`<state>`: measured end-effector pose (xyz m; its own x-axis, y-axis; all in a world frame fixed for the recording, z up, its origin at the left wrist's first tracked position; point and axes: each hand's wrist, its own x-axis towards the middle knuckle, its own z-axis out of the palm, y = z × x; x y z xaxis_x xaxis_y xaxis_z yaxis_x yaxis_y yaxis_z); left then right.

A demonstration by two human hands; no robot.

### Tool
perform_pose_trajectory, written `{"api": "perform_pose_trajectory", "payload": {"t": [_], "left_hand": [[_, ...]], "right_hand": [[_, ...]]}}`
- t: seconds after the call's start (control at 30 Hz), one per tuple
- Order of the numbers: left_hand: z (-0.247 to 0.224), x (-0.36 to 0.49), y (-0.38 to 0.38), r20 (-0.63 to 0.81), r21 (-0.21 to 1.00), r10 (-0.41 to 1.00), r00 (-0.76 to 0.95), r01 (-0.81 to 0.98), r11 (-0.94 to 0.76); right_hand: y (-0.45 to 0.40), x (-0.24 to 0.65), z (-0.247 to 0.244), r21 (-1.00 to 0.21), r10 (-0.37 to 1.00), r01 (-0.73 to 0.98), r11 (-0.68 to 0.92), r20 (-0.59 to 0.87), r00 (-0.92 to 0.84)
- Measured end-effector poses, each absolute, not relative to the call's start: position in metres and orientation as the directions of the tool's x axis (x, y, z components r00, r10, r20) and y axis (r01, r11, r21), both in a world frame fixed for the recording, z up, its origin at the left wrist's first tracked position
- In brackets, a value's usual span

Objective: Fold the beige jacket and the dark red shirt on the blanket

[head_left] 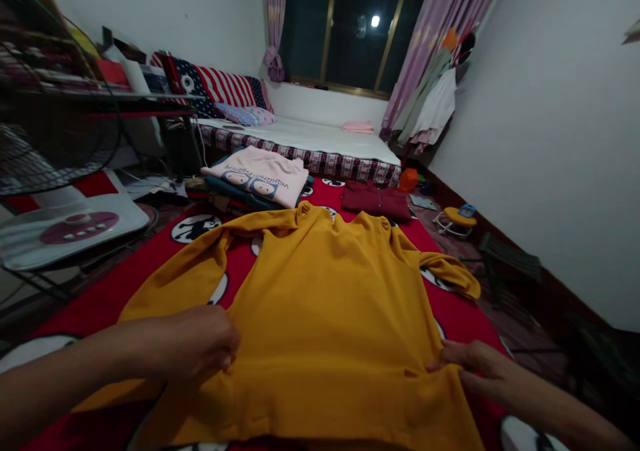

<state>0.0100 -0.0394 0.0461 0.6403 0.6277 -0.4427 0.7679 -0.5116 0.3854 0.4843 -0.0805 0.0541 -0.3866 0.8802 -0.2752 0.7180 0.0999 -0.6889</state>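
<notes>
A mustard-yellow long-sleeved top lies spread over a red patterned blanket, its neck pointing away from me. One sleeve bends out on the left, and the shorter-looking one lies toward the right. My left hand is closed on the top's left side, fingers curled into the cloth. On the opposite side my right hand pinches the edge near a small opening in the fabric. A crosswise fold line runs between the two hands, with the lower part of the top nearest me.
Beyond the top sit a stack with a pink printed shirt and a folded maroon garment. A white chair and a fan stand left. A bed lies under the window; a yellow stool is at right.
</notes>
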Motion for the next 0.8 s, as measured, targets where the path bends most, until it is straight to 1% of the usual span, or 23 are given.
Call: {"api": "perform_pose_trajectory", "payload": {"t": [0.07,0.1,0.17,0.2,0.27,0.3,0.37,0.4,0.47,0.53,0.6,0.67,0.73,0.8], "left_hand": [[0.059,0.017,-0.034,-0.507,0.436,0.565,0.650,0.760,-0.482],[0.067,0.021,-0.028,-0.540,0.454,0.538,0.647,0.763,-0.461],[0.082,0.034,-0.010,-0.545,0.453,0.535,0.645,0.764,-0.459],[0.088,0.043,0.002,-0.502,0.443,0.568,0.652,0.758,-0.479],[0.091,0.063,0.036,-0.317,0.403,0.670,0.671,0.735,-0.546],[0.088,0.073,0.056,-0.209,0.386,0.718,0.664,0.731,-0.563],[0.076,0.094,0.099,0.026,0.355,0.792,0.610,0.735,-0.577],[0.069,0.104,0.121,0.134,0.337,0.830,0.541,0.763,-0.552],[0.053,0.121,0.161,0.250,0.329,0.879,0.406,0.818,-0.471],[0.039,0.133,0.193,0.264,0.354,0.928,0.264,0.868,-0.348],[0.029,0.142,0.216,0.236,0.376,0.957,0.169,0.892,-0.250],[0.022,0.148,0.229,0.203,0.390,0.972,0.117,0.901,-0.189],[0.016,0.149,0.235,0.179,0.400,0.981,0.071,0.906,-0.139],[0.012,0.145,0.236,0.192,0.407,0.981,0.026,0.908,-0.104]], "right_hand": [[-0.077,0.486,0.069,-0.638,0.827,0.769,0.051,-0.404,-0.391],[-0.072,0.488,0.076,-0.632,0.793,0.774,0.034,-0.455,-0.406],[-0.051,0.491,0.086,-0.669,0.756,0.743,0.010,-0.482,-0.443],[-0.036,0.491,0.087,-0.701,0.763,0.713,0.005,-0.458,-0.456],[0.003,0.487,0.082,-0.763,0.853,0.646,0.013,-0.329,-0.406],[0.025,0.482,0.077,-0.785,0.917,0.619,0.027,-0.227,-0.327],[0.068,0.468,0.063,-0.798,0.996,0.603,0.016,-0.039,-0.078],[0.089,0.461,0.056,-0.803,0.999,0.596,-0.009,0.023,0.047],[0.124,0.446,0.042,-0.848,0.972,0.528,-0.037,0.092,0.215],[0.153,0.435,0.028,-0.887,0.935,0.462,-0.033,0.136,0.327],[0.175,0.428,0.016,-0.879,0.912,0.476,-0.027,0.174,0.372],[0.191,0.425,0.004,-0.813,0.910,0.581,-0.031,0.218,0.353],[0.202,0.427,-0.005,-0.716,0.911,0.696,-0.043,0.257,0.321],[0.208,0.433,-0.010,-0.644,0.903,0.762,-0.071,0.283,0.324]]}}
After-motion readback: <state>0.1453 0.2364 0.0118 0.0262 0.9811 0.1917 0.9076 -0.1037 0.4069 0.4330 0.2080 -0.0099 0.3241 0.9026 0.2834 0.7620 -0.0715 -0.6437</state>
